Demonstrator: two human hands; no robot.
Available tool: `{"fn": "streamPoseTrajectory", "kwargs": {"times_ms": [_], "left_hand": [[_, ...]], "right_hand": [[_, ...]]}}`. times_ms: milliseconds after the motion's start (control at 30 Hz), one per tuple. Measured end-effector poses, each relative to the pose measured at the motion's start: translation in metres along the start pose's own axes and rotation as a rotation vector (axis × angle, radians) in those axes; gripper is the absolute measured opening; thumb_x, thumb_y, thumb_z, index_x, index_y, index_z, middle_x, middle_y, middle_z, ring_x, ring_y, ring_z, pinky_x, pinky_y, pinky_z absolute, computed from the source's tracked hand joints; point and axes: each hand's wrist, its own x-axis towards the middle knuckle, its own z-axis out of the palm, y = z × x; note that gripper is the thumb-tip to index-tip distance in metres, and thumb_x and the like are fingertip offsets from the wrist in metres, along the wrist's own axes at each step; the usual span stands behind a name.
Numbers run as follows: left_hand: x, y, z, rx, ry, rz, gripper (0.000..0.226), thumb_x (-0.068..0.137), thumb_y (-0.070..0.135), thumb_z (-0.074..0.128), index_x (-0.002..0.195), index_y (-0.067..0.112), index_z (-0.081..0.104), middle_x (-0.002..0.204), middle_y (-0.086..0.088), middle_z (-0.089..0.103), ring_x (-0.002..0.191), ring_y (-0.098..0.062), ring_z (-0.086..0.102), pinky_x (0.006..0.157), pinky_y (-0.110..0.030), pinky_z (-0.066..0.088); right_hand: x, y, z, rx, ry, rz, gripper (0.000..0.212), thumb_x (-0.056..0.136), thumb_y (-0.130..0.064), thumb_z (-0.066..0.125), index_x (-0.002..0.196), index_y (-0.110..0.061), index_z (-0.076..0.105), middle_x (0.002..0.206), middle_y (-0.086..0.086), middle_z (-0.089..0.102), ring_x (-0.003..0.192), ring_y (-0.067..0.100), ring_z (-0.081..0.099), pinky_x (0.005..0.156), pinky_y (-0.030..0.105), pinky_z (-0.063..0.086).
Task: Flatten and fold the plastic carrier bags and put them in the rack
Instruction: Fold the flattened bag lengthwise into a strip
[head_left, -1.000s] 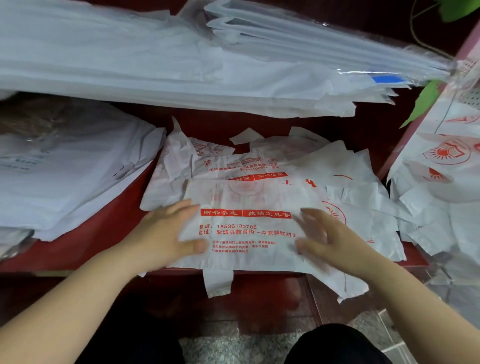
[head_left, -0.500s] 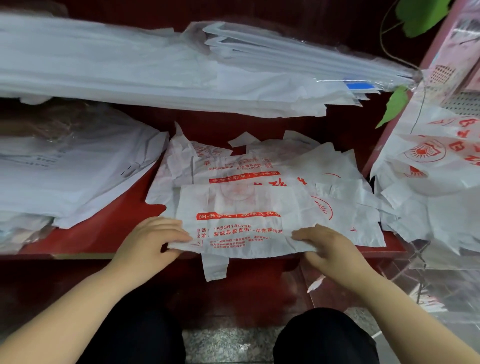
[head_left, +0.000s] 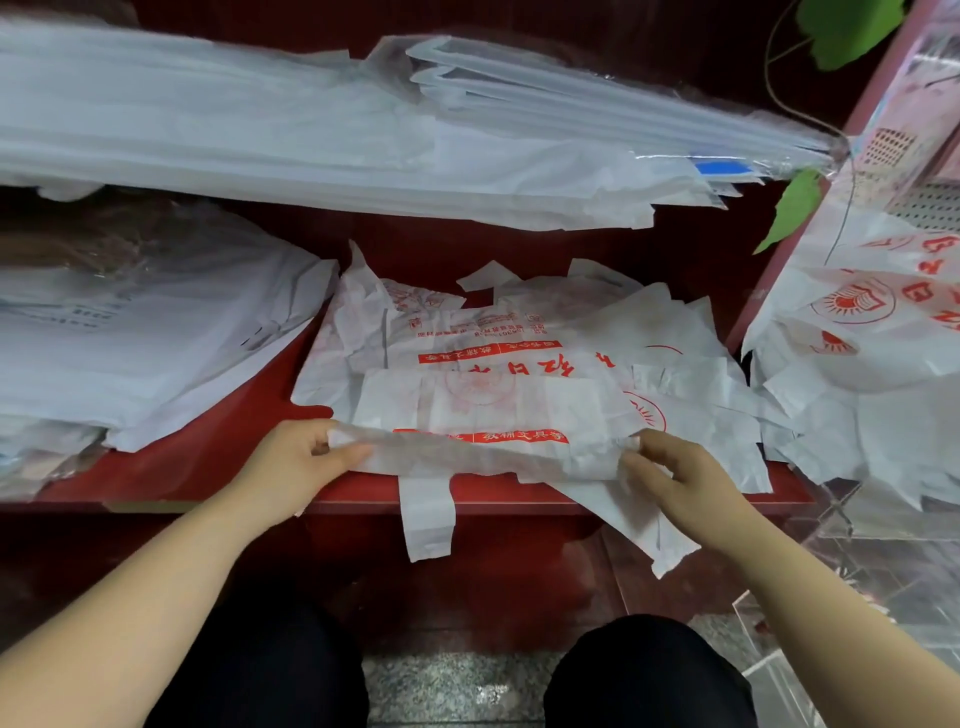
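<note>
left hand (head_left: 293, 465) pinches the bag (head_left: 493, 410) at its near left corner, right hand (head_left: 685, 480) at the near right, the edge held up between them. beyond the hands the bag lies on a pile (head_left: 467, 332) on the shelf (head_left: 218, 452).

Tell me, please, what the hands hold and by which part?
The top bag: left hand pinches its near left corner, right hand the near right.

Pretty dim down here: glossy dark red shelf board (head_left: 208, 457), speckled grey stone floor (head_left: 457, 686) underneath, green vine leaves (head_left: 792, 210) dangling at top right.
</note>
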Motion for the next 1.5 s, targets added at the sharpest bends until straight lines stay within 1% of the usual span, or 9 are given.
{"fn": "streamPoseTrajectory", "kwargs": {"times_ms": [133, 267, 733, 867, 967, 1100, 1267, 1400, 1500], "left_hand": [[0.016, 0.009, 0.007, 0.03, 0.073, -0.021, 0.029, 0.088, 0.013, 0.057, 0.062, 0.025, 0.057, 0.04, 0.018, 0.053, 0.044, 0.005, 0.051, 0.047, -0.007, 0.036], [0.03, 0.008, 0.011, 0.081, 0.159, -0.093, 0.036, 0.092, 0.021, 0.053, 0.061, 0.002, 0.052, 0.057, -0.006, 0.041, 0.052, -0.016, 0.034, 0.051, -0.028, 0.025], [0.061, 0.01, 0.022, 0.654, 0.204, -0.181, 0.043, 0.097, 0.034, 0.039, 0.058, 0.015, 0.034, 0.064, -0.001, 0.045, 0.074, -0.028, 0.049, 0.059, -0.029, 0.03], [0.064, 0.01, 0.02, 0.723, 0.212, -0.238, 0.041, 0.096, 0.043, 0.037, 0.084, 0.009, 0.057, 0.082, -0.006, 0.058, 0.085, -0.028, 0.056, 0.061, -0.027, 0.033], [0.063, 0.008, 0.016, 0.702, 0.265, -0.243, 0.036, 0.094, 0.046, 0.039, 0.084, 0.013, 0.052, 0.089, -0.006, 0.063, 0.083, -0.028, 0.055, 0.063, -0.03, 0.032], [0.049, 0.015, 0.02, 0.613, 0.483, -0.006, 0.044, 0.091, 0.032, 0.05, 0.13, 0.01, 0.046, 0.124, -0.013, 0.056, 0.116, -0.033, 0.048, 0.092, -0.041, 0.028], [0.045, 0.026, 0.052, 0.837, 0.013, 0.153, 0.053, 0.099, 0.038, 0.019, 0.148, 0.024, 0.002, 0.156, 0.002, -0.004, 0.143, -0.015, -0.008, 0.109, -0.029, -0.015], [0.055, 0.017, 0.058, 0.848, -0.132, -0.04, 0.055, 0.099, 0.04, 0.014, 0.147, 0.022, -0.006, 0.155, -0.003, -0.01, 0.142, -0.018, -0.013, 0.113, -0.035, -0.009], [0.055, 0.016, 0.058, 0.859, -0.175, -0.08, 0.054, 0.1, 0.039, 0.012, 0.147, 0.022, -0.007, 0.155, -0.004, -0.011, 0.142, -0.018, -0.013, 0.114, -0.036, -0.009]], "right_hand": [[0.019, -0.008, 0.009, -0.084, 0.04, 0.047, 0.036, 0.096, -0.009, 0.04, 0.062, -0.014, 0.029, 0.059, -0.002, 0.031, 0.054, 0.011, 0.029, 0.052, 0.021, 0.027], [0.043, -0.013, 0.017, -0.128, 0.228, 0.131, 0.037, 0.097, -0.01, 0.034, 0.061, -0.016, 0.025, 0.059, 0.0, 0.032, 0.056, 0.015, 0.031, 0.051, 0.029, 0.022], [0.096, -0.005, 0.038, -0.739, 0.13, 0.339, 0.023, 0.097, -0.013, 0.03, 0.107, -0.005, 0.049, 0.071, 0.004, 0.054, 0.069, 0.027, 0.049, 0.061, 0.027, 0.035], [0.097, -0.006, 0.037, -0.772, 0.132, 0.323, 0.029, 0.099, -0.02, 0.027, 0.108, -0.005, 0.05, 0.095, 0.011, 0.065, 0.072, 0.026, 0.05, 0.062, 0.026, 0.033], [0.095, -0.006, 0.039, -0.823, 0.127, 0.323, 0.031, 0.099, -0.026, 0.028, 0.108, -0.006, 0.05, 0.073, 0.005, 0.054, 0.071, 0.026, 0.051, 0.059, 0.026, 0.033], [0.095, -0.011, 0.041, -0.824, 0.12, 0.374, 0.029, 0.098, -0.027, 0.03, 0.107, -0.007, 0.049, 0.059, 0.0, 0.035, 0.068, 0.025, 0.046, 0.058, 0.027, 0.033], [0.096, -0.014, 0.041, -0.832, 0.134, 0.356, 0.03, 0.099, -0.028, 0.029, 0.108, -0.007, 0.047, 0.075, 0.006, 0.051, 0.069, 0.025, 0.045, 0.05, 0.024, 0.026], [0.095, -0.015, 0.041, -0.821, 0.143, 0.365, 0.03, 0.097, -0.03, 0.03, 0.109, -0.007, 0.046, 0.06, 0.0, 0.04, 0.068, 0.025, 0.048, 0.053, 0.024, 0.029], [0.093, -0.021, 0.044, -0.81, 0.221, 0.314, 0.032, 0.095, -0.03, 0.034, 0.118, -0.01, 0.043, 0.092, 0.005, 0.059, 0.094, 0.028, 0.054, 0.079, 0.033, 0.037]]}}
